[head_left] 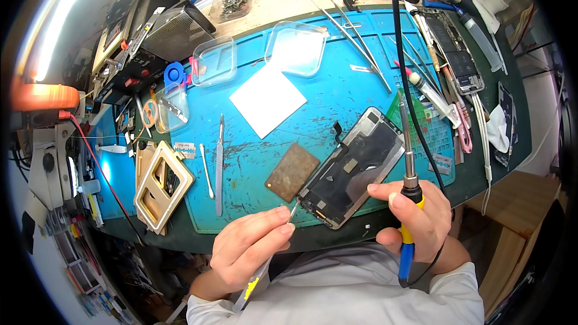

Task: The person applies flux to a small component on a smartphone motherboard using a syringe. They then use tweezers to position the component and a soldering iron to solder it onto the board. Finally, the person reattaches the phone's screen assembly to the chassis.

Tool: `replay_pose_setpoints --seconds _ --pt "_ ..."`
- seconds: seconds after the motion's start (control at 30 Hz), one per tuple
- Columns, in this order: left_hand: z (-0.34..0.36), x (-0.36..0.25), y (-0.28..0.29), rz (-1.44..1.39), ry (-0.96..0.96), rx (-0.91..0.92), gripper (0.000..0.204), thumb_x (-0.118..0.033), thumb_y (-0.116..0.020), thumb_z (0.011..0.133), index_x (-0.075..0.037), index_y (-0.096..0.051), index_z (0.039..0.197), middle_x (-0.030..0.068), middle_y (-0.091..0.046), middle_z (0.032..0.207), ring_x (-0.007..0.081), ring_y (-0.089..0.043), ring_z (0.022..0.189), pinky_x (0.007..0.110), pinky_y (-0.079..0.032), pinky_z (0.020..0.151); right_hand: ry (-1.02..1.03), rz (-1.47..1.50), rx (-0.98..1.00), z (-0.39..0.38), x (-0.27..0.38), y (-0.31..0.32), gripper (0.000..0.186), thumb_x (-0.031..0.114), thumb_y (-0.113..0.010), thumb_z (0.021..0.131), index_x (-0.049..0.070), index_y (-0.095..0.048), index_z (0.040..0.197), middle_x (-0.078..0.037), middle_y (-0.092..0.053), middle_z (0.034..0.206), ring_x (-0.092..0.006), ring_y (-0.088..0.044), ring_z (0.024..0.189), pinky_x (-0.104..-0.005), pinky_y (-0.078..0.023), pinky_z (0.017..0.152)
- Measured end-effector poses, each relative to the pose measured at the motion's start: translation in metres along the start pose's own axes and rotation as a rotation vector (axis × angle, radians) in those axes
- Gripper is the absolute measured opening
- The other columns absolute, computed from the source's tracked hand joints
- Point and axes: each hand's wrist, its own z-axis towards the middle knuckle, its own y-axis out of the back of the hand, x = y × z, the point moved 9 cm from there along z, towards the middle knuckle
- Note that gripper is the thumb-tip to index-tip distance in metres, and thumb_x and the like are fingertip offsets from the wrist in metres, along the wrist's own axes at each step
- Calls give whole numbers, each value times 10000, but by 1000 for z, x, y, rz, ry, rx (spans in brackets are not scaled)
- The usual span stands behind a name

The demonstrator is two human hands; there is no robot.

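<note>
Phone: the thin dark phone screen panel (355, 165) was laid on the blue mat (337, 93); likely fragile, best held by its edges.
Left hand (250, 247): closed on thin metal tweezers (293, 210).
Right hand (418, 216): wrapped around a yellow-and-blue soldering iron (410, 204).

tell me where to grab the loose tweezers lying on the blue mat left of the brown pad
Take the tweezers around the middle of the shaft, pinching across their narrow width from above. They lie flat and nearly straight up-and-down on the blue mat, with the pointed end away from the person, so a top-down pinch probably works best. The left hand is nearest.
</note>
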Motion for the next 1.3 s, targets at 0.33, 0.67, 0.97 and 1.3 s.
replay_pose_setpoints --seconds 0.33,0.67,0.97,1.3 --pt "-1 6 0 45 96 -38 347 67 -807 805 23 -732 1142 203 -756 1142 297 -767 974 346 -635 809 4 -5 10 1 0 -1 446 382 -673 1027 63 -636 1337 -142 -759 1054 -258 -734 844 -337 -590 639" --pt "-3 9 2 41 142 -62 368 92 -802 806 28 -729 1161 201 -758 1151 281 -766 967 326 -626 808 6 -17 3 1 1 -2 440 383 -676 1025 64 -649 1327 -143 -760 1038 -256 -733 822 -335 -588 623" --pt "-3 9 -1 23 128 -91 355 80 -805 815 33 -726 1158 204 -759 1142 297 -769 959 338 -628 797 14 -27 0 0 1 -3 445 384 -668 1029 54 -645 1327 -147 -762 1041 -259 -735 811 -336 -586 615" --pt "-2 8 0 23 110 -112 357 73 -814 805 28 -725 1148 193 -761 1118 293 -768 939 340 -631 779 18 -28 50 2 1 -4 466 383 -660 1038 49 -595 1355 -164 -759 1067 -279 -738 832 -359 -592 643"
